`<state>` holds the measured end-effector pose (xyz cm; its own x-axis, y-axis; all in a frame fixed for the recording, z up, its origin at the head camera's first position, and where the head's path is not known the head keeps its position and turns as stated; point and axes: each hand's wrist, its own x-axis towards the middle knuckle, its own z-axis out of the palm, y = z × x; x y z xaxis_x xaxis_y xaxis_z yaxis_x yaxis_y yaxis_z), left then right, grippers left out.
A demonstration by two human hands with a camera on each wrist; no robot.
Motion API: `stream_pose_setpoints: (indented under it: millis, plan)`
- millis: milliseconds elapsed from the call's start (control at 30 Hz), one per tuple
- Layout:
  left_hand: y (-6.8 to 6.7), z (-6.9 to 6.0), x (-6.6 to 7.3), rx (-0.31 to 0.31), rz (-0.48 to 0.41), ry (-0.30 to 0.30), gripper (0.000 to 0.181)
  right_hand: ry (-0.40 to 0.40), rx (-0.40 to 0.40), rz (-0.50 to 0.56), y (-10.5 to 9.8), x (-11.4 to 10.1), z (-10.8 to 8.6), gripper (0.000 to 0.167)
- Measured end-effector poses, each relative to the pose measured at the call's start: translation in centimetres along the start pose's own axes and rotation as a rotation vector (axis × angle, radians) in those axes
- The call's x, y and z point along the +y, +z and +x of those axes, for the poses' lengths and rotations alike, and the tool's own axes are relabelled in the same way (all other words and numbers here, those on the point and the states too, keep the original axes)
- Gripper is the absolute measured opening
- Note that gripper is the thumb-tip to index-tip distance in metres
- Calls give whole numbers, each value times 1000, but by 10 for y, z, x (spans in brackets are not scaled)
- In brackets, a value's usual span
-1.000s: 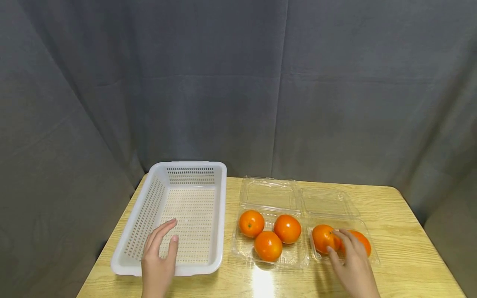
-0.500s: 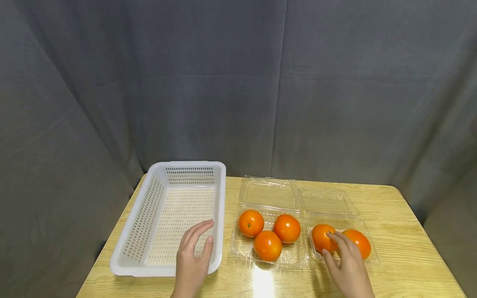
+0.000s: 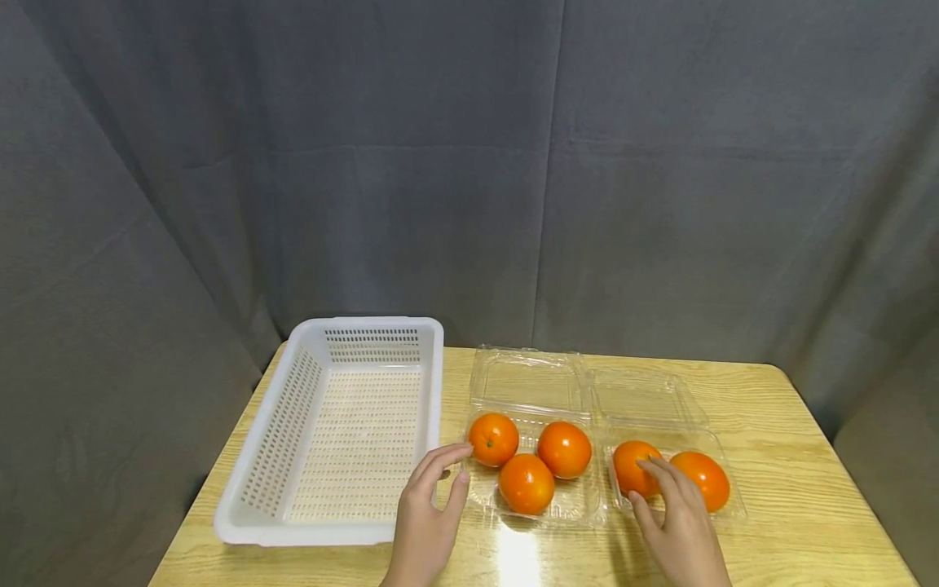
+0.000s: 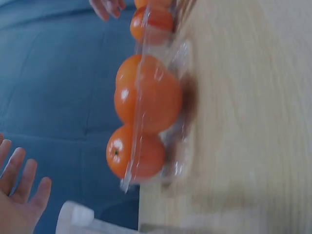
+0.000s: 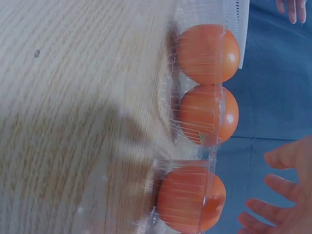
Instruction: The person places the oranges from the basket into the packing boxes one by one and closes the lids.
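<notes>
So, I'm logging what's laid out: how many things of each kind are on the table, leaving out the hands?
Oranges: 5
Clear packs: 2
Basket: 1
Total: 8

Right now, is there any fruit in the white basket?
No, the white basket is bare inside in the head view, and all five oranges sit in clear containers.
</notes>
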<state>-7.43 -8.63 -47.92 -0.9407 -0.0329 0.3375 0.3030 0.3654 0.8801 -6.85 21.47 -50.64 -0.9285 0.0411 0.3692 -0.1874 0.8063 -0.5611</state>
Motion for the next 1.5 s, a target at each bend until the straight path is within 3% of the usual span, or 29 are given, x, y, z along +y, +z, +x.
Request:
stream_pose_setpoints:
  millis: [267, 467, 633, 867, 1067, 1300, 1500]
  plan:
    - [14, -11, -2, -127, -119, -153, 16, -23, 21, 2, 2, 2, -2, 43]
    - [18, -21, -9, -238, -198, -292, 22, -38, 33, 4, 3, 3, -2, 44]
    - [22, -27, -18, -282, -228, -377, 24, -57, 47, 13, 5, 3, -2, 45]
    - [22, -34, -38, -281, -273, -380, 25, -75, 62, 7, 7, 2, -1, 44]
    - [20, -40, -55, -266, -348, -446, 28, -62, 44, 6, 8, 4, -1, 44]
    - [19, -41, -68, -213, -476, -656, 43, -60, 38, 12, 8, 3, -3, 43]
    - [19, -39, -75, -149, -571, -707, 51, -18, 5, 7, 4, 0, -2, 42]
